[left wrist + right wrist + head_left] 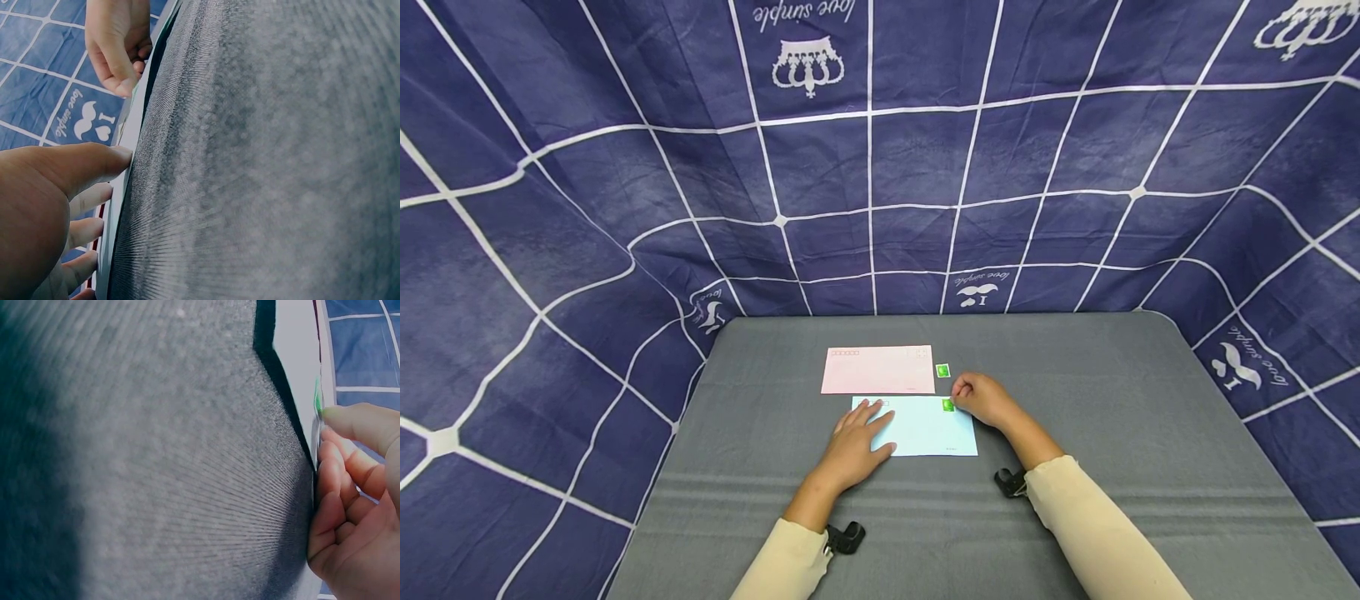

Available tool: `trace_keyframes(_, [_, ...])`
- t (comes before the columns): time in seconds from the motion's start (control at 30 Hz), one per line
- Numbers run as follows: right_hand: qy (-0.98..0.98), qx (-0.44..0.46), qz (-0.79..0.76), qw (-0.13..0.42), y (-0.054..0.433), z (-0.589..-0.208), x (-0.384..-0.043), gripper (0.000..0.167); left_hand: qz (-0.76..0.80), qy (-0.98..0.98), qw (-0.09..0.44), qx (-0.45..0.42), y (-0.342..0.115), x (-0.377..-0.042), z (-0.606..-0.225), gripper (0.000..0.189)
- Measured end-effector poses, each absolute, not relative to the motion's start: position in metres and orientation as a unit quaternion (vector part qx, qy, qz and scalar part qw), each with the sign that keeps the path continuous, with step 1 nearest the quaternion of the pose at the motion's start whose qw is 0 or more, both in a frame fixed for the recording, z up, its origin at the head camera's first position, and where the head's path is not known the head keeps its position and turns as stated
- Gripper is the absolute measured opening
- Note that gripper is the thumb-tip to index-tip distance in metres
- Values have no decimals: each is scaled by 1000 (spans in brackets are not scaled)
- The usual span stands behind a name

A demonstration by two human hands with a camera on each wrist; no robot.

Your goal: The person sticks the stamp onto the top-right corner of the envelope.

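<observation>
Grey felt-covered surface, enclosed at back and sides by a navy cloth backdrop with white grid lines and printed motifs. On it, centre: one pale blue rectangular paper envelope, lying flat, long edge toward the person; just beyond it, nearly touching, one pink rectangular paper envelope, also flat. Left hand: fingers straight and spread, palm down on the left part of the blue envelope, apparently pinning it so it cannot slide while the other hand works. Right hand: fingers curled together, fingertips closed down on a small green square stamp at the blue envelope's upper right corner, the usual postage position; the right wrist view shows a green edge under the thumb tip, so the hold reads as a press or pinch against the paper. A second small green stamp lies loose on the surface beside the pink envelope's right edge, apart from both hands, seemingly set aside for that envelope. Both forearms wear cream sleeves.
</observation>
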State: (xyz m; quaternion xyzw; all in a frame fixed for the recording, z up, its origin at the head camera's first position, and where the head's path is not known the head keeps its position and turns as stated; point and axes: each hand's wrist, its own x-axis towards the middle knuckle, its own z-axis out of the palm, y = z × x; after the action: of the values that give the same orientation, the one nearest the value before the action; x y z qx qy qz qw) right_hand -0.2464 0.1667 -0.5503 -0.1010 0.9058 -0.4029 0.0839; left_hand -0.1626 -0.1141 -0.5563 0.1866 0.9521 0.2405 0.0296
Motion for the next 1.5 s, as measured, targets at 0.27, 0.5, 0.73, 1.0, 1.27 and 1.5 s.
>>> trace_keyframes(0.27, [900, -87, -420, 83, 170, -551, -246, 7, 240, 952, 32, 185, -114, -162, -556, 57])
trace_keyframes(0.5, [890, -75, -443, 84, 172, -553, -245, 8, 241, 953, 38, 180, -114, -162, -557, 58])
trace_keyframes(0.73, [881, -62, -464, 70, 174, -559, -244, 9, 263, 952, 15, 155, -108, -161, -558, 58])
trace_keyframes(1.0, [878, -81, -471, 38, 172, -553, -234, 7, 279, 951, -31, 129, -103, -160, -561, 56])
trace_keyframes(1.27, [875, -83, -476, 30, 170, -548, -226, 9, 319, 937, -84, 111, -107, -165, -561, 47])
trace_keyframes(1.5, [870, -97, -482, 15, 170, -543, -224, 8, 341, 925, -124, 117, -113, -173, -554, 33])
